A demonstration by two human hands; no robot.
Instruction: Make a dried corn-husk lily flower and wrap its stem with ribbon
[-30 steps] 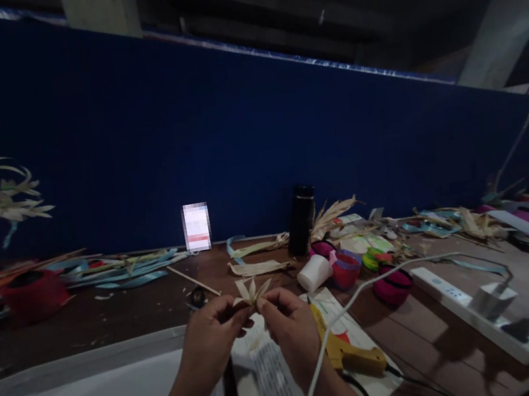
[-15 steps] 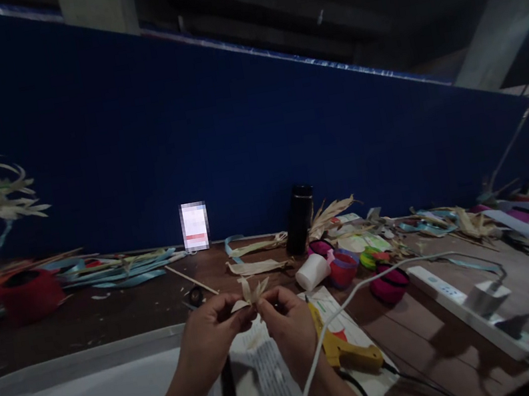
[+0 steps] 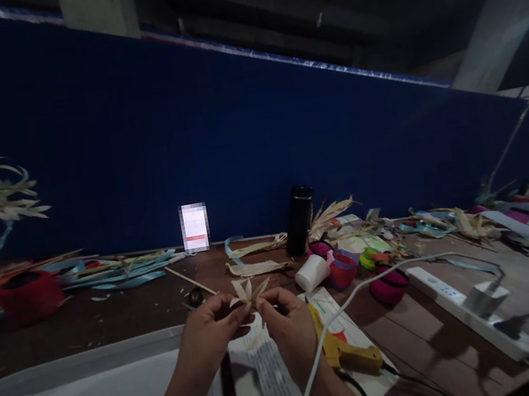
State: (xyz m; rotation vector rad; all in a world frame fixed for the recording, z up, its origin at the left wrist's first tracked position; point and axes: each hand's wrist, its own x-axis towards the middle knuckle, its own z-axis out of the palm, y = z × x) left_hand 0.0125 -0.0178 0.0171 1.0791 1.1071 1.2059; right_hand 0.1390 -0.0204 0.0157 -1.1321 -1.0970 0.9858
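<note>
holding a pale flower (image 3: pixel 246 291), the left hand (image 3: pixel 209 332) and right hand (image 3: pixel 289 322) each have a pinching grip; a yellow glue gun (image 3: pixel 350 354) lies to the right.

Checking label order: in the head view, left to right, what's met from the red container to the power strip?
Red container → left hand → pale flower → right hand → yellow glue gun → pink container → power strip.
</note>
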